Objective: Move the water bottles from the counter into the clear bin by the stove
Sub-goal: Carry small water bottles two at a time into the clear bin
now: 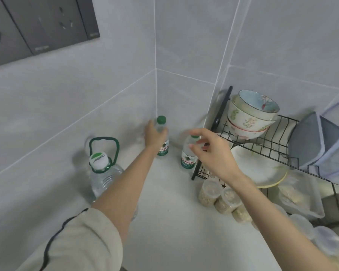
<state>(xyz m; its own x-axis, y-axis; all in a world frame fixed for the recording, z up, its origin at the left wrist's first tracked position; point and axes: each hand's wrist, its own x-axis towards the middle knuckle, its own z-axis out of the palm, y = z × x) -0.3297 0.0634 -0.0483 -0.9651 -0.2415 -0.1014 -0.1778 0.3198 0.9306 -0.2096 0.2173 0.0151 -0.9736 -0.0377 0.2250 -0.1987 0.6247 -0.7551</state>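
Observation:
Two small green-capped water bottles stand upright in the tiled corner of the white counter point(170, 222). My left hand point(155, 136) grips the far bottle point(162, 148) around its upper body, below the cap. The near bottle point(187, 160) stands beside the dish rack. My right hand point(213, 153) hovers just in front of and above it with fingers spread and slightly bent, holding nothing; it hides the bottle's neck. A large clear water jug point(104, 177) with a green carry handle and white cap stands at the left, partly behind my left forearm. The clear bin and stove are out of view.
A black wire dish rack point(266, 145) at the right holds stacked bowls point(250, 114), plates point(262, 171) and container lids point(319, 141). Several small lidded jars point(219, 196) stand in front of it. Grey wall panels point(39, 24) are mounted at the upper left.

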